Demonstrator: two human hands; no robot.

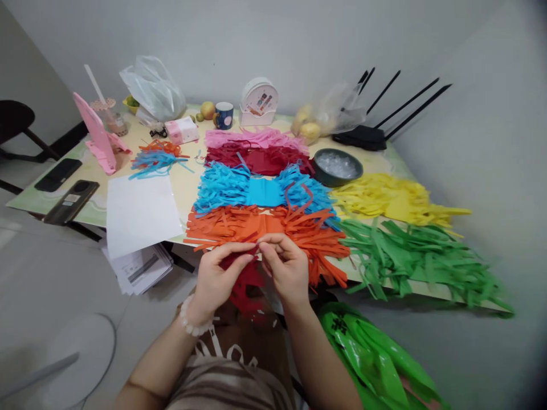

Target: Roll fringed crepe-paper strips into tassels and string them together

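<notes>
Between my hands, over my lap at the table's front edge, hangs a dark red fringed paper piece (247, 285). My left hand (217, 279) pinches its upper part between thumb and fingers. Fingertips of my right hand (284, 267) are pressed together close beside, also at the red paper; the exact grip is partly hidden. Just beyond lies orange fringed paper (252, 228), then blue (265, 191), dark red (256, 160) and pink fringed paper (256, 138) in rows. Yellow fringe (388, 199) and green fringe (423, 256) spread to the right.
A dark bowl (337, 166) stands right of the rows. White paper (141, 213), two phones (58, 174) and a pink stand (96, 136) are at left. A mug (224, 115) and black router (363, 136) stand behind. A green bag (371, 353) hangs below right.
</notes>
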